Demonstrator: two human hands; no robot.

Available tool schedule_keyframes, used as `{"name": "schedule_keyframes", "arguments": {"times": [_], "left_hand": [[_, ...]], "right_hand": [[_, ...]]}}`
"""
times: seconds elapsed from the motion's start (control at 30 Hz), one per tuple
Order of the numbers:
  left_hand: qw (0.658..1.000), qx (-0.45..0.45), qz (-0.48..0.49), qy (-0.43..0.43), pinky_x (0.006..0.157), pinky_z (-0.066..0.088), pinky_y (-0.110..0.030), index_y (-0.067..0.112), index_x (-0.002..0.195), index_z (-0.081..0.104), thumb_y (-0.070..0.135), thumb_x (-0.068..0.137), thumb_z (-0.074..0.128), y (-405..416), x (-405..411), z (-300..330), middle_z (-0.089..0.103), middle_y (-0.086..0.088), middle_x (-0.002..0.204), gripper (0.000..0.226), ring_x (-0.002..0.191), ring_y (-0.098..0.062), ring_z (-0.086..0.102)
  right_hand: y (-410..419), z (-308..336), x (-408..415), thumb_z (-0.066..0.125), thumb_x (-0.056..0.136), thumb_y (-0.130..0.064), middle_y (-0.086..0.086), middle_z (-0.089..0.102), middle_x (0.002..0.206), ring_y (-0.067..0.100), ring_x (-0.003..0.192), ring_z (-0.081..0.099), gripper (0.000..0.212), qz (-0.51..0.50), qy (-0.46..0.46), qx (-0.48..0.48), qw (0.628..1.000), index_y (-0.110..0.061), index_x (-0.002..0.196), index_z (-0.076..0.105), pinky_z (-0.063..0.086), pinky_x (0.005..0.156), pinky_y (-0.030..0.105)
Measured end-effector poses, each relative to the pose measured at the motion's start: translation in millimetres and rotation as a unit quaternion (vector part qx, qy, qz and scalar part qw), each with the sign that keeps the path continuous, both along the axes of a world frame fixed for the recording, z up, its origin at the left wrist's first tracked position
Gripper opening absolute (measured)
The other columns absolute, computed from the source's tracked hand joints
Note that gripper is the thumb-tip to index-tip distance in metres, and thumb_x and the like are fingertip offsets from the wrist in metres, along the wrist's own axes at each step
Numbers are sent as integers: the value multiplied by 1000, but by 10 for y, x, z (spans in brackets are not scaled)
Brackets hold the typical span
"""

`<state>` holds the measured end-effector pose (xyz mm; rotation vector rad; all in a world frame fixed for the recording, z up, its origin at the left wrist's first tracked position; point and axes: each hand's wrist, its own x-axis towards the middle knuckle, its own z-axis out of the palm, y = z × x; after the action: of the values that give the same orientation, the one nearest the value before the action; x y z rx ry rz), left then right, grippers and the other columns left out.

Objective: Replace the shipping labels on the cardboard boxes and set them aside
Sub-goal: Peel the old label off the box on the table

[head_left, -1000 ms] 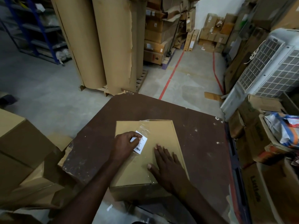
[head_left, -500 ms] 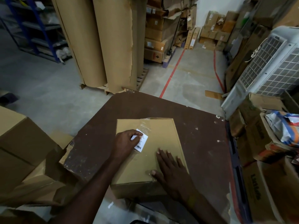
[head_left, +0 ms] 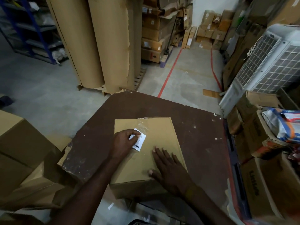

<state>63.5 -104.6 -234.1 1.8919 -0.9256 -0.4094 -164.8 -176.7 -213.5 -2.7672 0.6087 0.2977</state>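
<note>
A flat brown cardboard box [head_left: 151, 153] lies near the front edge of the dark brown worn table [head_left: 199, 137], overhanging it slightly. The small white barcoded shipping label [head_left: 138, 141] could tear or crease under the clear tape strip [head_left: 143, 127] if it is pulled unevenly, and the box could slide off the front edge. The left hand [head_left: 124, 141] curls its fingers, pinching the label; the right hand [head_left: 168, 166] lies flat with straight, spread fingers, pressing the box top.
</note>
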Motion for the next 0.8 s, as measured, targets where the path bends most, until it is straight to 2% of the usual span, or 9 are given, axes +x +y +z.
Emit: {"name": "schedule_keyframes", "arguments": {"times": [0.07,0.17,0.23,0.33,0.43,0.5,0.6,0.7,0.8], "left_hand": [[1000,1,-5,-4,78,57,-36,30,91,76,35,77,58,-7,16,-8,76,8,101,23,86,-10,70],[1000,5,-6,-7,77,57,-35,35,88,73,35,78,58,7,30,-6,75,10,100,18,85,-8,70],[1000,1,1,-10,75,55,-31,29,91,76,36,79,58,27,17,10,76,6,100,22,83,-9,70],[1000,-4,8,-11,72,51,-27,20,94,78,38,79,57,46,-10,52,77,4,99,31,82,-10,69],[1000,-15,2,-4,75,53,-31,23,93,78,50,74,53,54,-13,47,77,5,101,42,85,-11,70],[1000,-15,3,-5,76,53,-32,24,93,78,53,71,50,43,-7,52,76,6,101,46,85,-11,70],[1000,-7,6,-11,74,52,-30,26,90,77,40,77,57,30,-24,63,77,5,99,28,80,-6,68],[1000,3,7,-8,70,49,-21,35,87,72,35,77,58,31,-19,68,76,8,99,18,79,5,65],[1000,6,5,-19,69,47,-15,30,89,75,33,78,59,24,-16,65,76,7,98,20,82,4,64]], "right_hand": [[-210,33,132,-8,81,-76,-10,-25,159,18,152,-15,92,-46,-8,-21,999,-25,158,-12,-7,122,41],[-445,81,329,6,94,-69,-1,-15,166,23,153,-14,84,-163,-18,-33,986,-17,159,-5,-6,123,46],[-429,111,372,2,91,-73,3,-11,167,24,153,-14,91,-202,-44,-24,978,-13,160,1,-7,123,44],[-67,141,313,-20,70,-84,-3,-23,160,21,152,-14,114,-63,-78,10,995,-17,160,-1,-10,119,35],[-89,31,227,-18,68,-86,-11,-25,156,21,153,-12,110,43,-14,-3,999,-24,159,-8,-8,120,40],[-416,32,273,-10,80,-81,-6,-21,162,24,154,-11,98,-47,-18,-32,998,-23,159,-9,-8,121,44],[-814,192,335,11,98,-66,7,-11,167,26,153,-13,81,-211,-12,-39,977,-14,160,1,-5,123,47],[-545,243,390,12,98,-67,2,-20,164,25,152,-16,80,-99,-59,-36,993,-17,160,0,-4,124,46],[-213,82,384,-15,75,-83,-2,-20,164,24,153,-12,105,21,-22,-19,999,-22,160,-1,-4,123,48]]}}
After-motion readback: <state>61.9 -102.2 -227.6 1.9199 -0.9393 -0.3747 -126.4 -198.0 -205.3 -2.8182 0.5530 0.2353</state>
